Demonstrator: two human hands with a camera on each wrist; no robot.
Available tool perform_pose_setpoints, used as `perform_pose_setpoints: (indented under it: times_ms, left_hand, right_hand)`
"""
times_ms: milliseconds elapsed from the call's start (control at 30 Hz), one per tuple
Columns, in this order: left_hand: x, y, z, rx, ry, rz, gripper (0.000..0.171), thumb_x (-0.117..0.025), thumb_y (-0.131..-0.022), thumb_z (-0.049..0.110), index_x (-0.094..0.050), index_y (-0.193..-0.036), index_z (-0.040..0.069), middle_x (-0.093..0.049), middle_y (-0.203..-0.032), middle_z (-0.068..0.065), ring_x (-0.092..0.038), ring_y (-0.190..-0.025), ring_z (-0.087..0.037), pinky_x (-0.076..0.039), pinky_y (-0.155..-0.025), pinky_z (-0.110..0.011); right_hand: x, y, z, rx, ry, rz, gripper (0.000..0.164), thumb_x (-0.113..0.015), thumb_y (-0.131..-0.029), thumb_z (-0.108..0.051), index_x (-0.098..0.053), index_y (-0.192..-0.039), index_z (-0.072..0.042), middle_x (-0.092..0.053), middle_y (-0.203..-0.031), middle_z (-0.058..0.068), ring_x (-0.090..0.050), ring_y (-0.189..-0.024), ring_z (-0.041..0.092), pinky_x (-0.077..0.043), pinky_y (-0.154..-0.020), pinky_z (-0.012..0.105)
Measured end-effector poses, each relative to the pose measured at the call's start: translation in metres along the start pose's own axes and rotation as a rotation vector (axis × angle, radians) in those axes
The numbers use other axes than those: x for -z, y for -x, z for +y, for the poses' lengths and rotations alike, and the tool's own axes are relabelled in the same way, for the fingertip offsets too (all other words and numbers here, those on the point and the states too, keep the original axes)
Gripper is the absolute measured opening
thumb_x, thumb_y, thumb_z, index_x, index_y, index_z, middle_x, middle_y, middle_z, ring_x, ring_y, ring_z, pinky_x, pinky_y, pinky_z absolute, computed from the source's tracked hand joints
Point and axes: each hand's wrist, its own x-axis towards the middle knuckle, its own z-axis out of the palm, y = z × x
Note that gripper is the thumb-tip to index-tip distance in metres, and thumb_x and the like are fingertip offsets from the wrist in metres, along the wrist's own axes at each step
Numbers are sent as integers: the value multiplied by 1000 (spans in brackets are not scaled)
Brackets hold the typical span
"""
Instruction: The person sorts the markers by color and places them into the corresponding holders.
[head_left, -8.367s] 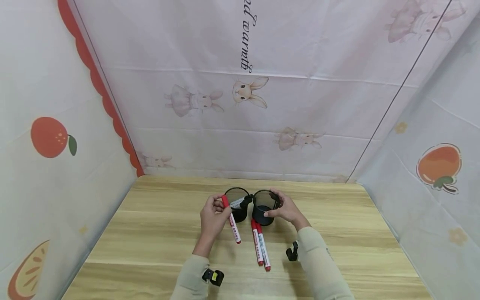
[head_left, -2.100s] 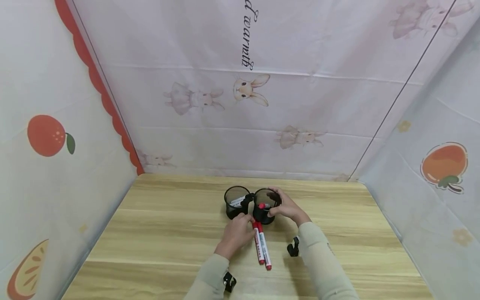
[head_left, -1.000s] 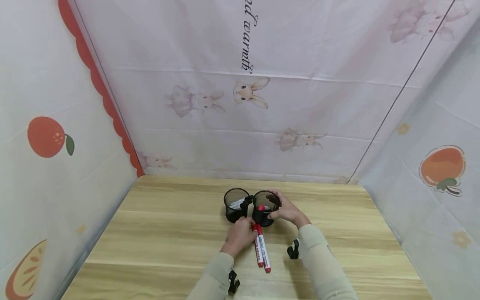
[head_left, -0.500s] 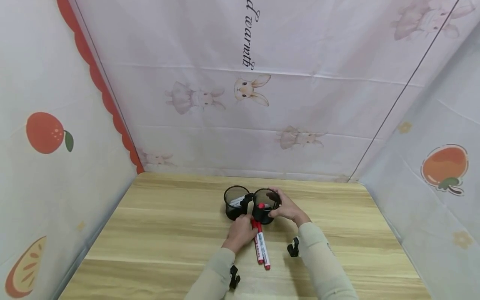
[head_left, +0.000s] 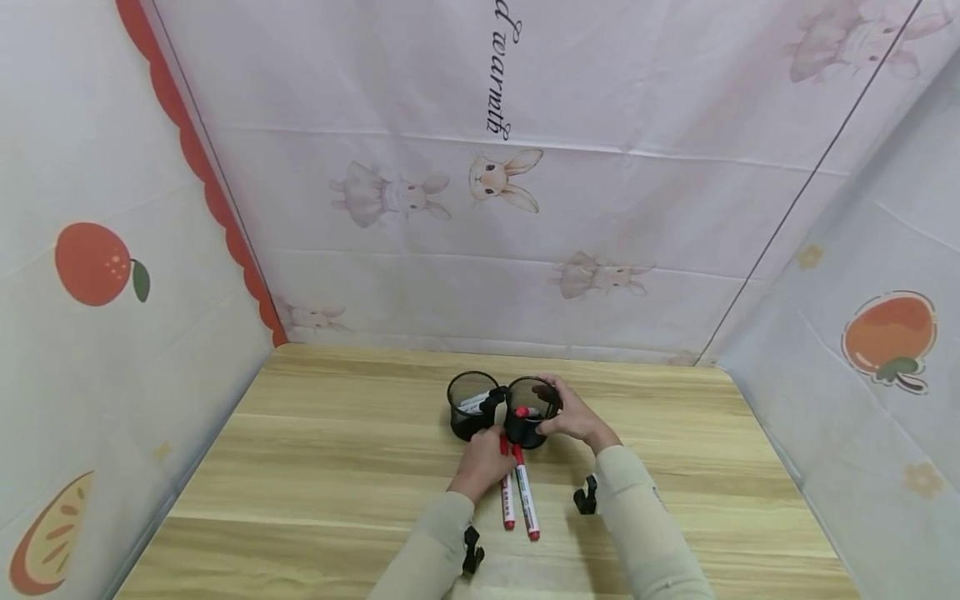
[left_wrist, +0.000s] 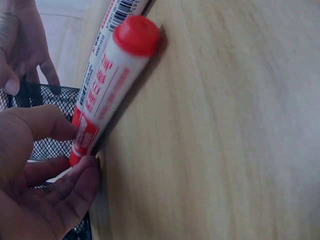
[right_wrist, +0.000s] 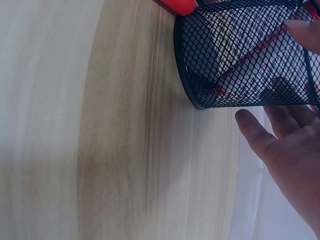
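Note:
My left hand (head_left: 482, 462) pinches a red-and-white marker (head_left: 507, 504) near its red-capped end, just in front of the mesh cups. In the left wrist view, thumb and fingers close about that end of the marker (left_wrist: 112, 85), whose red tail points away from the hand. A second red marker (head_left: 527, 500) lies beside it on the table. My right hand (head_left: 576, 415) grips the right black mesh pen cup (head_left: 525, 433) from its right side. Inside that cup stands a red marker (head_left: 523, 412), seen through the mesh in the right wrist view.
The left mesh pen cup (head_left: 468, 425) adjoins the right one and holds white-barrelled markers with black caps (head_left: 476, 403). Both stand on a wood-grain table (head_left: 337, 467). Printed cloth walls (head_left: 450, 308) enclose the back and sides.
A red marker formerly in my left hand is now in the right cup. The left hand has moved to a table marker and drawn it slightly left, apart from its neighbour. The right hand stays put.

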Motion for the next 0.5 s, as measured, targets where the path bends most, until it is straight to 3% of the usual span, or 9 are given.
perform_pose_setpoints:
  times_ms: [233, 500]
  left_hand:
    - [-1, 1, -4, 40, 46, -12, 44, -75, -65, 7, -61, -105, -3, -53, -72, -3, -47, -59, -15, -40, -51, -28]
    - [2, 2, -2, 69, 27, -34, 39, -76, -66, 9, -61, -100, -1, -50, -65, 0, -46, -55, -14, -39, -48, -26]
  right_hand:
    - [-1, 1, -2, -9, 2, 5, 89, -70, -64, 13, -25, -140, 6, -35, -135, 34, -30, -128, 44, -21, -102, 56]
    - [-1, 2, -3, -20, 3, 6, 89, -71, -64, 14, -25, -140, 6, -35, -135, 34, -30, -128, 44, -20, -102, 57]
